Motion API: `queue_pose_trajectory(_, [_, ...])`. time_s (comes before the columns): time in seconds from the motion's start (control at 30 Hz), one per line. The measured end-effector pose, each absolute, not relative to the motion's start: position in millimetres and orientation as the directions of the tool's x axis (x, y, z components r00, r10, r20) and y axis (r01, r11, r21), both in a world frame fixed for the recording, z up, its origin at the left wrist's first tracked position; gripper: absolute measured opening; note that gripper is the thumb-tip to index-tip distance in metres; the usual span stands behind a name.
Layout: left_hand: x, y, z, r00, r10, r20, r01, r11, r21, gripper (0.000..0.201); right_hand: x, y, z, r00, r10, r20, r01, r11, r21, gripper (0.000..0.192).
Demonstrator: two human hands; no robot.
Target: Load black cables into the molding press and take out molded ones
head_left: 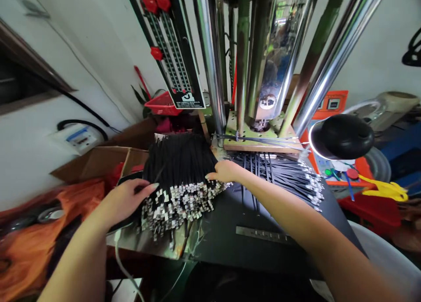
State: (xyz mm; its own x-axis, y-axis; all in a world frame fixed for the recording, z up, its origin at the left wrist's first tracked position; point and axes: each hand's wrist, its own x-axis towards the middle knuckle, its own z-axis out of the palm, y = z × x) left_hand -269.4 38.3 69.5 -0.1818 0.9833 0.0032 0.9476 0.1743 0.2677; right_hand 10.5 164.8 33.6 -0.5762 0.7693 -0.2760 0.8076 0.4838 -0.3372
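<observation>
Cables, black ones with silver metal plugs at the ends, lie in a thick fanned bundle (179,174) on the left part of the dark machine table (230,231), plugs toward me and spilling over the near edge. My left hand (126,199) rests flat against the left flank of that bundle, fingers stretched out and slack, holding nothing, just steadying the heap. My right hand (225,171) reaches across to the bundle's right edge; the fingers are curled down onto the plug ends there, and I cannot tell whether they have pinched one cable or only touch the row.

A second, thinner spread of cables (286,174) lies to the right of my right hand, running out from under the mould plate (259,137) at the foot of the polished press columns (210,60). A black lamp head (342,137) hangs just beyond that spread, and a cardboard box (98,161) sits behind my left wrist.

By my judgement I am at the picking stage: separating one cable from the stock pile. The next move calls for a clean pinch on a single plug, lifting it free without dragging its neighbours, while my left hand keeps the pile from sliding.
</observation>
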Motion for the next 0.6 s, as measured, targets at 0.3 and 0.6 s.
queue_pose_trajectory(0.3, [-240, 34, 73, -0.252, 0.964, 0.084, 0.926, 0.216, 0.31, 0.038, 58, 123, 89, -0.657, 0.732, -0.181, 0.752, 0.617, -0.233, 0.035])
queue_pose_trajectory(0.6, [-140, -23, 55, 0.201, 0.973, -0.118, 0.926, -0.149, 0.347, 0.037, 165, 53, 34, -0.351, 0.841, -0.412, 0.907, 0.414, 0.071, 0.017])
